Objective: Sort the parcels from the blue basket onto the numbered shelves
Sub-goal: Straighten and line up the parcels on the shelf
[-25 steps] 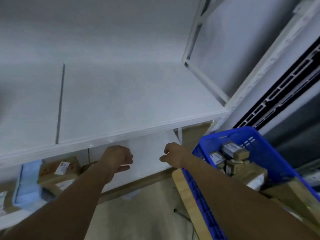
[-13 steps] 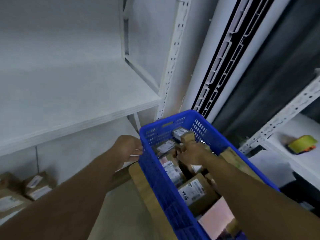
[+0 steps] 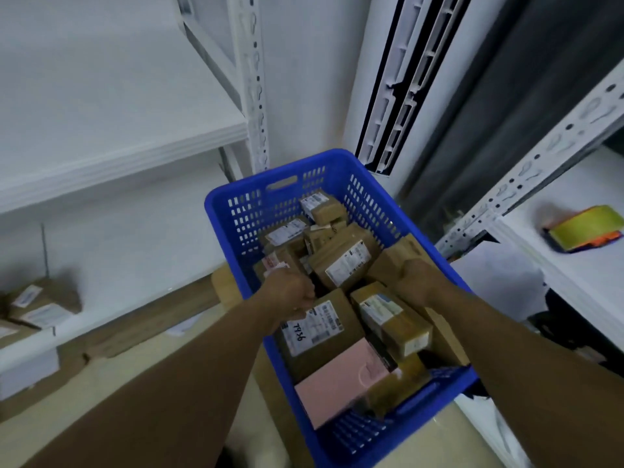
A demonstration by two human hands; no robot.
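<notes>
The blue basket [image 3: 371,197] stands in the middle, full of brown parcels with white labels, with a pink parcel [image 3: 341,383] at its near end. My left hand [image 3: 292,292] is inside the basket, its fingers curled at the top edge of a brown parcel with "7936" handwritten on its label [image 3: 314,329]. My right hand [image 3: 418,278] lies over a large plain brown parcel [image 3: 398,255] against the basket's right wall. Its fingers are bent down out of sight. The white shelf [image 3: 118,160] to the left is bare.
A lower left shelf holds labelled brown parcels [image 3: 40,309]. A perforated white upright [image 3: 253,96] stands behind the basket. On the right, another white shelf [image 3: 557,275] carries a yellow tape roll [image 3: 584,231]. The basket sits on a wooden stand [image 3: 226,285].
My view swung right from the bare shelf to the basket. My left hand moved from outside the basket's left wall into it. My right hand shifted to the basket's right side.
</notes>
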